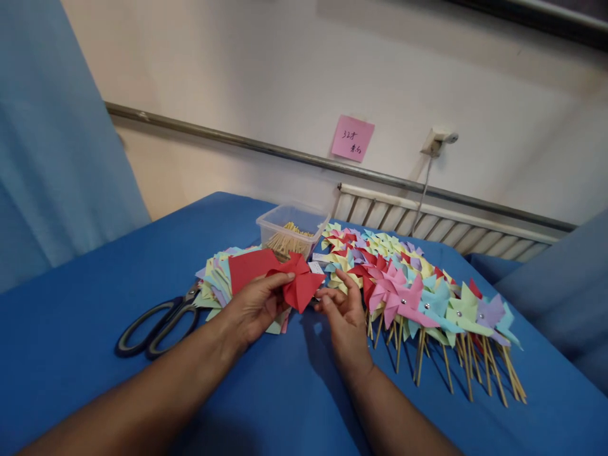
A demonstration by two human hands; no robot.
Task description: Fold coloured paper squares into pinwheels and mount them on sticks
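A red paper pinwheel [297, 283], its blades folded in, is pinched between the thumb and fingers of my left hand [259, 307]. Just to its right is my right hand [344, 320], fingers partly curled and apart, with the index finger raised; I see nothing held in it. Behind my left hand lies a pile of pastel paper sheets [215, 283] with a red sheet [249, 269] on top. Large dark-handled scissors [159, 323] rest at the left, their blades hidden under the paper.
A clear plastic box [266, 231] of thin wooden sticks [289, 240] stands behind the hands. Many finished pinwheels [403, 301] on sticks lie in rows on the blue-covered table [95, 329] at right. A radiator [403, 212] and a pink note [352, 138] are on the wall side.
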